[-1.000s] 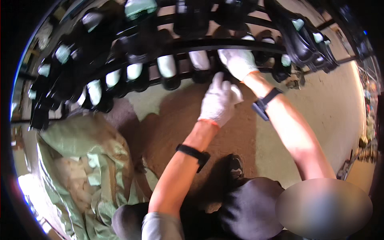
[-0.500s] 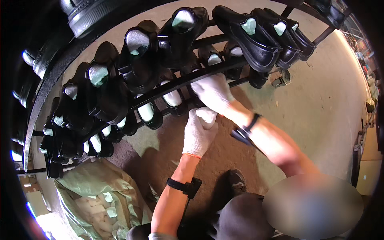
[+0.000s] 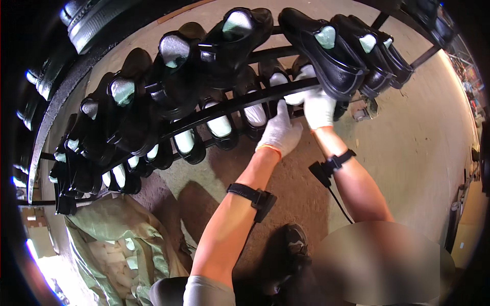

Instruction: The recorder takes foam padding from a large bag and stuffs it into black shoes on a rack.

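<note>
Both my hands wear white gloves and reach to the lower row of black shoes on a rack. My left hand (image 3: 280, 133) has one finger stretched upward, close below a black shoe (image 3: 269, 66); no object shows in it. Partly behind the rack's black rail (image 3: 240, 102), my right hand (image 3: 320, 108) reaches to the shoe at the right of that one. Its fingers are bent round something whitish that blends with the glove. To the left, another lower shoe (image 3: 246, 81) has a white insert (image 3: 254, 115) in its opening.
More black shoes (image 3: 326, 56) with pale inserts line the upper rail, close above my hands. At lower left stands a greenish sack (image 3: 109, 219) holding many white pieces (image 3: 115, 265). A dark shoe (image 3: 296, 239) is on the floor below.
My right hand has moved right, from one lower shoe to another. My left hand has moved up and right; the white piece that was in it no longer shows there.
</note>
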Demonstrator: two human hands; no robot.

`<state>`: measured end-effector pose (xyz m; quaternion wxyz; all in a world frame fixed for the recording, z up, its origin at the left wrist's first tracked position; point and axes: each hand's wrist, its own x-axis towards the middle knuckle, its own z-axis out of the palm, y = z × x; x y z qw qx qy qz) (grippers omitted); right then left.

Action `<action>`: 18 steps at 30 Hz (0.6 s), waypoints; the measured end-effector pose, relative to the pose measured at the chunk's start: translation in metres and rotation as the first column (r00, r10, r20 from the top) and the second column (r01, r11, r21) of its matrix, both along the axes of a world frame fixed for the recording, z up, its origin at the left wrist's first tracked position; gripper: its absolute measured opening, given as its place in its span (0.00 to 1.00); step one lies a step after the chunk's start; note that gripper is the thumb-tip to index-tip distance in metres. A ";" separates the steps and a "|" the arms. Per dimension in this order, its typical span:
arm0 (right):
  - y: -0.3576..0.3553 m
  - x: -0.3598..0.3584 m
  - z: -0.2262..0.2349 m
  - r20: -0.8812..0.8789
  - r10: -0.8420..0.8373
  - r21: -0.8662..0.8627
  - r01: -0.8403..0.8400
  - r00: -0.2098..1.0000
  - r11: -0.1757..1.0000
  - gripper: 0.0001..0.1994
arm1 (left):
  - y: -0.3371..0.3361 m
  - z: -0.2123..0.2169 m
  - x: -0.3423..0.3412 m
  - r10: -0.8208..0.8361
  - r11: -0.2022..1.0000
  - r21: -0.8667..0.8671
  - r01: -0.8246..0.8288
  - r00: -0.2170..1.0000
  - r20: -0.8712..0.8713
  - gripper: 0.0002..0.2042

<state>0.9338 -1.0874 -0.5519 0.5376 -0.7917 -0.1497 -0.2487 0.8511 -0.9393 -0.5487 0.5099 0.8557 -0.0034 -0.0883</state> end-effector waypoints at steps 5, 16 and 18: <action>0.077 0.005 0.012 0.472 0.095 -0.686 0.298 0.876 0.664 0.10 | 0.005 -0.037 -0.029 0.182 0.976 0.088 -0.201 0.964 0.192 0.37; 0.011 0.058 -0.049 0.074 0.233 -0.760 -0.096 0.970 0.643 0.13 | 0.002 -0.009 -0.042 -0.166 0.902 0.398 0.170 0.985 -0.043 0.52; -0.020 0.095 -0.046 0.176 0.291 -0.847 -0.006 0.940 0.531 0.12 | 0.010 0.029 -0.050 -0.458 0.776 0.439 0.452 0.883 -0.099 0.43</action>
